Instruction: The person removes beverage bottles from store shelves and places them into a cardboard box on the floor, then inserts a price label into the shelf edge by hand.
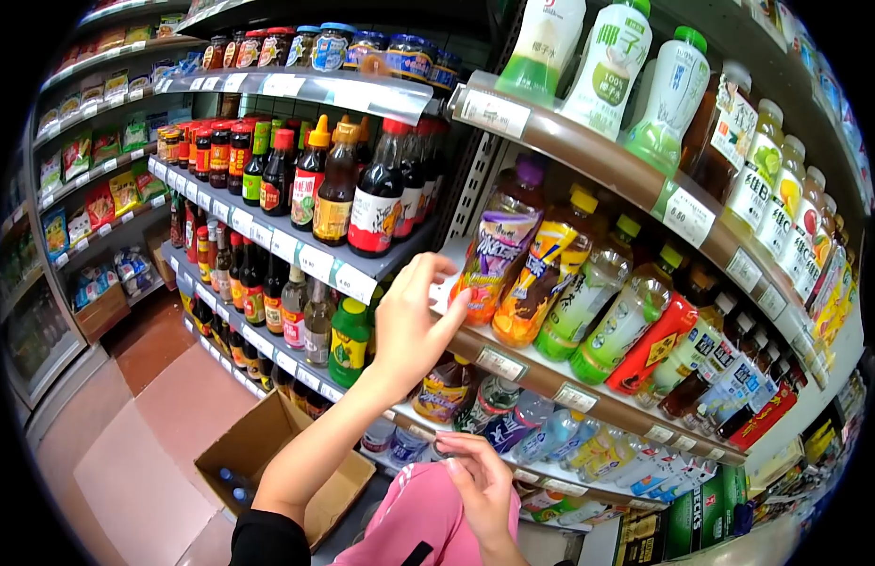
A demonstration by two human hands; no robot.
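Note:
My left hand (414,321) is raised at the left end of the middle drinks shelf, its fingers apart and nothing in them. Just right of it stands a purple-capped bottle (499,250) with a purple and orange label. A yellow-capped bottle (546,274) is beside that one. Lower down, my right hand (482,486) hangs over the pink cloth (418,514), fingers loosely spread and holding nothing. Green-labelled bottles and a red pack (652,344) continue along the same shelf. Dark sauce bottles (376,198) stand on the shelf left of my left hand.
An open cardboard box (253,439) with a few bottles inside sits on the floor below my left forearm. The brown shelf edge (588,141) with white-green bottles juts out above. More bottles fill the lower shelves. Snack shelves (98,174) line the far left.

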